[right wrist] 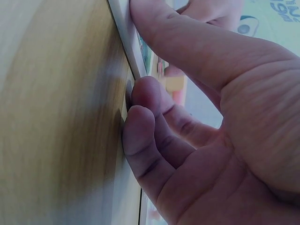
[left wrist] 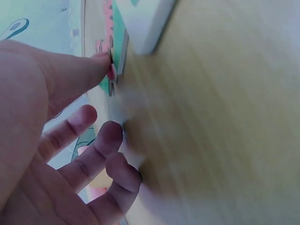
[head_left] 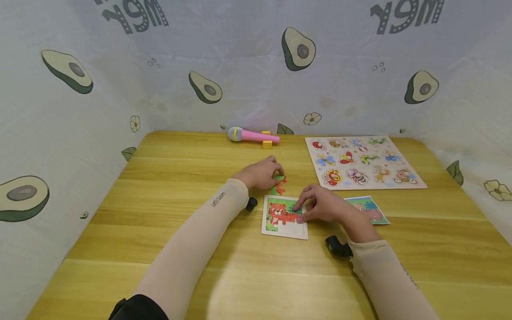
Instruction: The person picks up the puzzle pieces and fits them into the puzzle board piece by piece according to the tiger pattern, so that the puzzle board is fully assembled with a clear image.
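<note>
A square tiger jigsaw puzzle [head_left: 280,214] lies in its white-rimmed tray in front of me, its lower right part bare white. Thumb and index finger of my right hand [head_left: 326,204] rest on the tray's right side; the other fingers curl beside its edge, close to the table [right wrist: 145,131]. Just behind the tray lie loose green-and-red puzzle pieces [head_left: 278,189]. Over them, my left hand [head_left: 260,174] pinches a small puzzle piece [left wrist: 112,74] at the thumb tip. The index finger is mostly hidden behind the thumb, while the other fingers curl loosely over the table.
A picture card [head_left: 370,210] with a pink animal lies partly behind my right hand. Beyond it is a wooden insect peg board [head_left: 364,162]. A pink toy microphone [head_left: 256,135] lies by yellow blocks [head_left: 267,144] at the back edge, before a printed curtain [head_left: 248,53].
</note>
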Motion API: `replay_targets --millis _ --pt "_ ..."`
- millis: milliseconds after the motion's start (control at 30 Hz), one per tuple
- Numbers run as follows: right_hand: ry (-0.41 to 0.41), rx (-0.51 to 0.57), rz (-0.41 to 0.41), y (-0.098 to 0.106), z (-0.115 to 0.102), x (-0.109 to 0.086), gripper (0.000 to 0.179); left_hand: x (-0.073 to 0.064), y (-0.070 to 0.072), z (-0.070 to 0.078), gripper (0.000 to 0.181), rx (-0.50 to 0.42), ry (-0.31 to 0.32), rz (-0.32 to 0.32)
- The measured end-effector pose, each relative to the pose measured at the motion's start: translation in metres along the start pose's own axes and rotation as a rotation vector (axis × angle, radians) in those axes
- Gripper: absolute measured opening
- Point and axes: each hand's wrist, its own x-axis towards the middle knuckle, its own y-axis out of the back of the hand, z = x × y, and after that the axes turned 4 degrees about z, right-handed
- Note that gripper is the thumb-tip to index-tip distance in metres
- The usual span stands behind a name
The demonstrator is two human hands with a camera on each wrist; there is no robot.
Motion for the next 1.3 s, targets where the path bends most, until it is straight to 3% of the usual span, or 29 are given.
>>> replay_targets --millis 233,367,533,733,933,1133,1300 --pt "0.003 0.002 -0.008 0.0 -0.002 -0.001 0.014 -0.004 0.003 -0.002 0.037 -0.158 0.058 0.076" --pt "0.013 -0.005 -0.006 0.0 -0.002 -0.001 0.014 -0.007 0.004 -0.007 0.046 -0.153 0.039 0.075" --pt "0.006 0.003 -0.004 -0.002 -0.003 -0.001 0.015 -0.011 0.002 -0.013 0.034 -0.187 0.056 0.093" --pt "-0.008 0.011 -0.002 -0.002 -0.002 -0.001 0.016 -0.023 0.002 -0.017 0.025 -0.39 0.145 0.177" --pt "0.009 0.006 0.001 0.0 -0.001 -0.002 0.015 -0.038 0.003 -0.015 0.021 -0.601 0.205 0.192" --pt "0.022 0.002 -0.001 0.0 -0.001 -0.001 0.014 -0.054 -0.001 -0.01 0.028 -0.685 0.147 0.175" --pt "0.032 -0.009 0.003 0.0 0.0 -0.001 0.014 -0.068 -0.009 0.001 0.023 -0.645 0.079 0.136"
